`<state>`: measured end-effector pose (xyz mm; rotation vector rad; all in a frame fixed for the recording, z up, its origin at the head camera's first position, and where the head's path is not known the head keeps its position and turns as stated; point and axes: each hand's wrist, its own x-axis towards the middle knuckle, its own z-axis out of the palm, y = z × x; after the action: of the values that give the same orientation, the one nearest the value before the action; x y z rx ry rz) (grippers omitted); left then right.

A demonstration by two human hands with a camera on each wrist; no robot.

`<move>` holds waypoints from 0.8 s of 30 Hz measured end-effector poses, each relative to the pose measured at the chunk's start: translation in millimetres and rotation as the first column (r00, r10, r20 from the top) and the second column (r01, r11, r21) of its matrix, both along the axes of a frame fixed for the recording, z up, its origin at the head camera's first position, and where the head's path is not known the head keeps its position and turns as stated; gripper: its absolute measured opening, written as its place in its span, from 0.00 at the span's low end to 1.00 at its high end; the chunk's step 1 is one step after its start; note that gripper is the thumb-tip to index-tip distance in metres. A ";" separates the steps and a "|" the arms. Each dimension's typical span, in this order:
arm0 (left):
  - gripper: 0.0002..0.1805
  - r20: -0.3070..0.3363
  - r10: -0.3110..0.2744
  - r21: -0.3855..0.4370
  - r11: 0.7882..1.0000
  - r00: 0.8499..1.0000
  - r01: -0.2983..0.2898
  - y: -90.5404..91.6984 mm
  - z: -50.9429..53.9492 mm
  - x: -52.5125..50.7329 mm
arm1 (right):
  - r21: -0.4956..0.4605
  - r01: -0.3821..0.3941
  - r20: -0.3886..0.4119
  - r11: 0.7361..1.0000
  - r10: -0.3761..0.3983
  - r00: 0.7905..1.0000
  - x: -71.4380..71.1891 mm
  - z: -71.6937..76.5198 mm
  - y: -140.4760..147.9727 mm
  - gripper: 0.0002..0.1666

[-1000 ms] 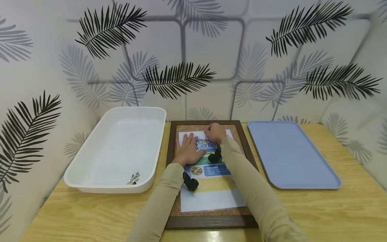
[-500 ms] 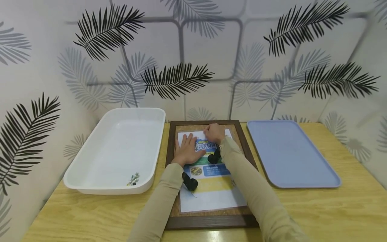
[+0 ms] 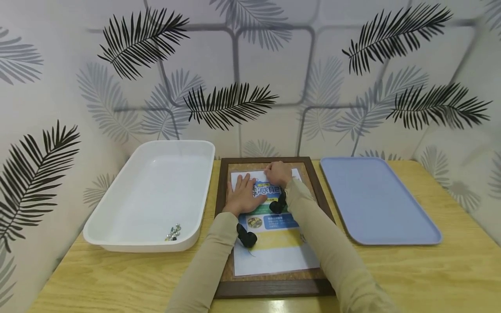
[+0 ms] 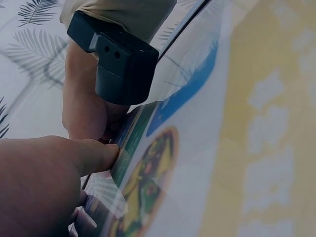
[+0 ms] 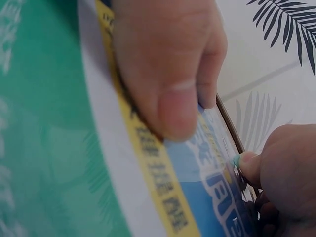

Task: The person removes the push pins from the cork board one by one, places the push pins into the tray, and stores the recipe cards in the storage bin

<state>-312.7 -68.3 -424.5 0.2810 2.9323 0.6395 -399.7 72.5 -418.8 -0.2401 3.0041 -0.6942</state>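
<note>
A printed, glossy poster [image 3: 274,263] lies on a cork board [image 3: 282,287] with a dark brown frame. My left hand [image 3: 244,199] rests flat on the poster's upper left part with fingers spread; in the right wrist view its thumb [image 5: 177,116] presses the sheet. At the poster's top edge my right hand [image 3: 278,173] is curled. The right wrist view shows that hand [image 5: 289,173] with its thumb against a small teal push pin [image 5: 236,160], mostly hidden by the fingers. The pin's tip is out of sight.
A deep white tub [image 3: 168,182] stands on the left, with several small shiny pieces [image 3: 173,232] in its near corner. To the right lies a flat blue-grey tray [image 3: 379,200]. A patterned wall [image 3: 270,130] rises behind the wooden table [image 3: 129,278].
</note>
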 end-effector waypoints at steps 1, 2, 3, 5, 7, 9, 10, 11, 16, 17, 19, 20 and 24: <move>0.40 0.001 0.000 0.002 1.000 1.000 0.000 0.1 -0.4 0.1 | 0.005 0.001 -0.003 1.000 -0.001 1.000 0.5 -0.3 0.0 0.19; 0.40 0.002 0.000 0.005 1.000 1.000 0.000 0.1 -0.6 0.0 | 0.003 0.003 -0.004 1.000 -0.003 1.000 0.8 -0.6 -0.1 0.19; 0.40 0.002 -0.002 0.005 1.000 1.000 0.002 0.1 -0.6 0.0 | 0.002 0.005 -0.006 1.000 -0.005 1.000 0.8 -0.8 -0.2 0.19; 0.40 0.003 -0.003 0.004 1.000 1.000 0.003 0.1 -0.3 0.0 | 0.001 0.006 -0.009 1.000 -0.006 1.000 0.6 -1.3 -0.4 0.19; 0.40 0.003 -0.002 0.002 1.000 1.000 0.002 0.0 -0.2 0.0 | -0.004 0.007 -0.009 1.000 -0.007 1.000 0.7 -1.7 -0.5 0.19; 0.40 0.007 0.000 -0.004 1.000 1.000 0.000 0.0 -0.2 0.0 | 0.000 0.006 -0.012 1.000 -0.006 1.000 0.7 -2.0 -0.4 0.19; 0.40 0.009 0.000 -0.004 1.000 1.000 0.000 0.4 -0.9 0.3 | 0.004 0.003 -0.013 1.000 -0.003 1.000 1.1 -2.9 0.3 0.19; 0.41 0.013 0.000 -0.006 1.000 1.000 0.000 0.9 -1.7 0.4 | 0.009 0.000 -0.016 1.000 0.000 1.000 1.6 -3.8 1.0 0.19; 0.41 0.016 -0.008 -0.002 1.000 1.000 0.008 2.4 -2.4 -0.1 | -0.011 -0.010 -0.016 1.000 0.010 1.000 1.4 -6.8 5.1 0.19; 0.41 0.014 -0.006 0.002 1.000 1.000 0.006 2.4 -1.8 0.1 | -0.029 -0.014 -0.014 0.999 0.014 1.000 1.0 -7.3 5.7 0.18; 0.41 0.014 0.000 -0.002 1.000 1.000 0.000 2.3 -1.9 -0.1 | -0.072 -0.017 -0.004 0.997 0.017 1.000 0.3 -8.5 6.2 0.18; 0.41 0.013 0.002 -0.002 1.000 1.000 -0.002 2.2 -2.3 0.3 | -0.091 -0.018 0.003 0.996 0.018 1.000 0.2 -9.7 6.5 0.18; 0.41 0.009 -0.002 -0.009 1.000 1.000 0.002 -0.6 -0.8 -1.2 | -0.130 -0.019 0.024 0.991 0.023 0.999 -2.4 -8.7 5.2 0.17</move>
<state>-313.9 -68.9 -425.3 0.2788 2.9251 0.6250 -402.1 77.7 -427.5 -0.2652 2.9310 -0.8844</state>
